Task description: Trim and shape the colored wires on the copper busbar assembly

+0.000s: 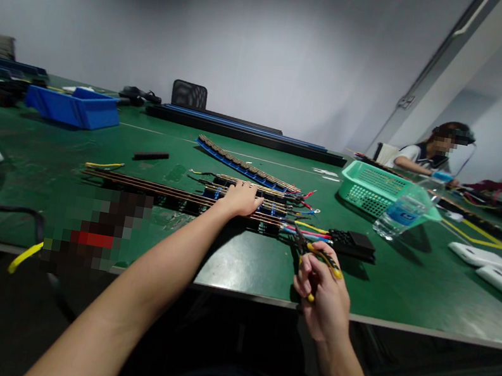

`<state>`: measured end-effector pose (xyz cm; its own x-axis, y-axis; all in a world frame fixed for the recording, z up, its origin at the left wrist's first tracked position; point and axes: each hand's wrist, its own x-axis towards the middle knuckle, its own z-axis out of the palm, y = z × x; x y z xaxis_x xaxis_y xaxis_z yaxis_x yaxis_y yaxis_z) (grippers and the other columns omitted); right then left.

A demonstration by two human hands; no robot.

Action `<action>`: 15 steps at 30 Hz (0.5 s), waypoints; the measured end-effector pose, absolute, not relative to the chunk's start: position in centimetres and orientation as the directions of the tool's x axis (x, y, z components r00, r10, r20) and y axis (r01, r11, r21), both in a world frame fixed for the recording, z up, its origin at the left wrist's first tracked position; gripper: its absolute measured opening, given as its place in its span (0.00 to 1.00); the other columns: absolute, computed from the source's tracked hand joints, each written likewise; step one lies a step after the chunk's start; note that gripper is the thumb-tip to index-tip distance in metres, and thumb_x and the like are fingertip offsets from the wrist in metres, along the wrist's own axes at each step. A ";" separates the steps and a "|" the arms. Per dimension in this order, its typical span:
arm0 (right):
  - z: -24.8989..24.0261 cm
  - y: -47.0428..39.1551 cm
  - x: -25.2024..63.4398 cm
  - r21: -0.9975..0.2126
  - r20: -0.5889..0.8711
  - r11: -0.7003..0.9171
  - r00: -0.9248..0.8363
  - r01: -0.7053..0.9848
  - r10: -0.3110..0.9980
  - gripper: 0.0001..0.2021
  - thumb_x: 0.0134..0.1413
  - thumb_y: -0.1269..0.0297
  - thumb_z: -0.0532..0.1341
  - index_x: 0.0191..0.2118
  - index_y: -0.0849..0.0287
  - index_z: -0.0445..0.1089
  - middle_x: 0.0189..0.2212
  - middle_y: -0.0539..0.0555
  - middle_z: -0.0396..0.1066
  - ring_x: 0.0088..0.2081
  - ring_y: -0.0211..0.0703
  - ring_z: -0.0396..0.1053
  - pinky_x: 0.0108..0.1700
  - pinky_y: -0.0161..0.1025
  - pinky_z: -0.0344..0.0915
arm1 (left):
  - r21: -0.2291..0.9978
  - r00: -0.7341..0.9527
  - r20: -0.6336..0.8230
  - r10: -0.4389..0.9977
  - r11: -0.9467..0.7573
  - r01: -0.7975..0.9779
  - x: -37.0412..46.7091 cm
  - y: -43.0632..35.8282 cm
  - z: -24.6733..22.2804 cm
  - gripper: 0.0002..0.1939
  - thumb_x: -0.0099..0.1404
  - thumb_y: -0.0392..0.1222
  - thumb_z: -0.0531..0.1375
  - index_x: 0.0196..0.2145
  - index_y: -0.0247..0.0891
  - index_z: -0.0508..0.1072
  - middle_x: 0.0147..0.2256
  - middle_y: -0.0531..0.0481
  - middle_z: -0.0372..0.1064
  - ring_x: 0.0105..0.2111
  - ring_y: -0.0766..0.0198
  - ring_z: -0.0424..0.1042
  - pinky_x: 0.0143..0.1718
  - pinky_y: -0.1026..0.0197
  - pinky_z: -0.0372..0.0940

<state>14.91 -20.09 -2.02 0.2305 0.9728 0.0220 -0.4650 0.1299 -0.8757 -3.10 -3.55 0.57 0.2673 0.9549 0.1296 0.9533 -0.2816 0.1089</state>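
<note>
My left hand [242, 199] lies palm down with fingers stretched over a group of track-like strips, pressing on them. The long front strip [149, 187] carries copper-coloured rods on a dark base. Behind it sit shorter strips [276, 207] with blue parts and loose wire ends. In my right hand [322, 293] is a pair of yellow-and-black-handled pliers [326, 258], fingers wrapped round the handles. The jaws point up and left, close to red, blue and yellow wires [311, 230] at the front strip's right end. Whether they touch a wire, I cannot tell. These wires run to a black block [352, 243].
A curved strip [245, 164] lies further back. To the right stand a green basket [366, 188] and a water bottle [398, 216]; to the left, a blue bin [74, 107]. Long black bars [245, 132] line the back. Another person [430, 154] sits at far right.
</note>
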 end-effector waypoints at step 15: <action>-1.8 -20.0 15.3 -0.834 0.018 0.126 0.202 -0.538 0.979 0.17 0.37 0.70 0.64 0.38 0.51 0.64 0.18 0.39 0.62 0.13 0.27 0.48 0.14 0.25 0.48 | 0.097 0.270 0.147 0.952 -0.286 0.953 -3.1 -3.3 0.3 0.29 0.77 0.54 0.47 0.65 0.33 0.66 0.65 0.33 0.63 0.64 0.41 0.61 0.60 0.44 0.61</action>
